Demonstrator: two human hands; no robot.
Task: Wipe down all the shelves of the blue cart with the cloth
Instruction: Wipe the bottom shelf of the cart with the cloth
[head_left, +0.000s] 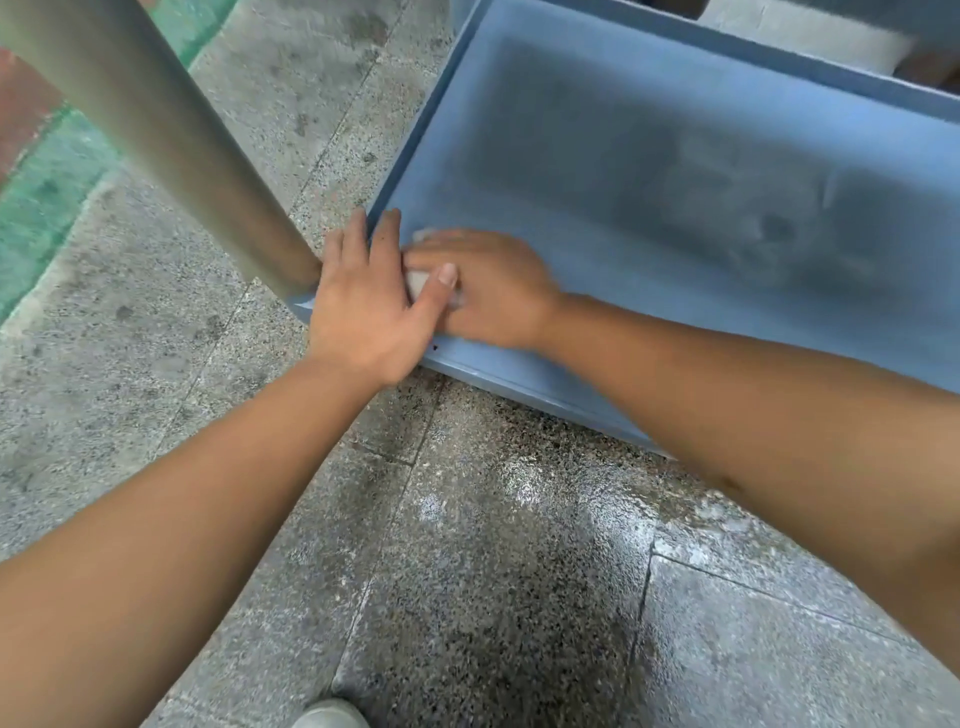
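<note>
Blue plastic shelf (649, 171) of the cart, low near the floor (467, 571). At its near left corner, beside the grey post (171, 140), our right hand (488, 291) presses flat on a pale cloth (418, 280) — mostly hidden. Our left hand (363, 306), fingers spread, braces on the rim. We judge the dusty middle could be missed, or the cart could roll — the floor looks wet.

No legible text, label, brand mark, number or sign found on the blue cart shelf (649, 171), its post (171, 140) or the floor (467, 571).
</note>
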